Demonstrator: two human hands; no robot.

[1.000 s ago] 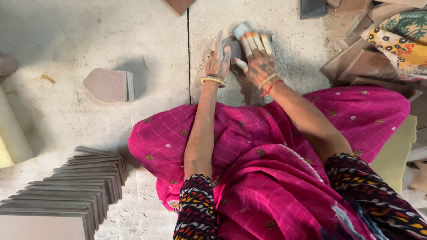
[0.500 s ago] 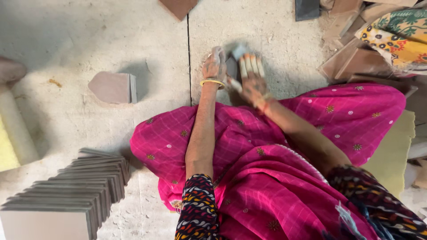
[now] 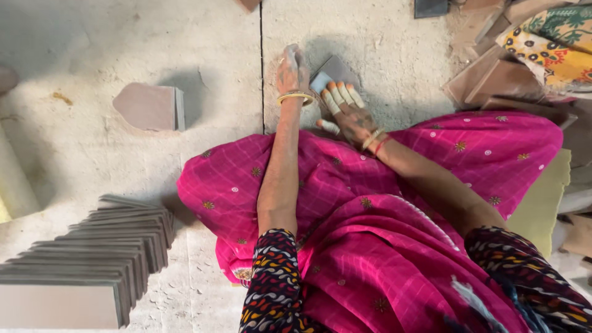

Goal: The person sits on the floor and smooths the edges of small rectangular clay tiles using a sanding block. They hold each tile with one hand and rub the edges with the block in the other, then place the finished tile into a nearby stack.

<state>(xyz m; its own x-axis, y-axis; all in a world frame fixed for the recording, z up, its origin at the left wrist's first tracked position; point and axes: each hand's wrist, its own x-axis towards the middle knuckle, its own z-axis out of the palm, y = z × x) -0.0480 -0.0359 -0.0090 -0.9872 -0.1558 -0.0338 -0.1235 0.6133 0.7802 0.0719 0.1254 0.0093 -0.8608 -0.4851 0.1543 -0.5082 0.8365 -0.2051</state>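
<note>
I sit on a pale concrete floor with a pink cloth (image 3: 382, 246) over my lap. My left hand (image 3: 291, 71), dusty and wearing a gold bangle, reaches forward with straight fingers and lies against the left edge of a small grey tile (image 3: 338, 66) on the floor. Beside it, my right hand (image 3: 346, 111) has white-taped fingertips and red and gold bangles. Its fingers press on a small pale blue-grey block (image 3: 320, 81) at the tile's near edge. Most of the tile is hidden by the two hands.
A row of grey tiles standing on edge (image 3: 92, 259) fills the lower left. A pinkish tile piece with a curved top (image 3: 148, 106) lies on the floor to the left. Brown tile pieces (image 3: 493, 80) and patterned cloth (image 3: 549, 43) sit at the upper right. A yellow-green pad (image 3: 542, 197) lies to my right.
My right hand has drawn the pale block back toward me, from the tile's far side to its near edge. My left hand has stayed by the tile.
</note>
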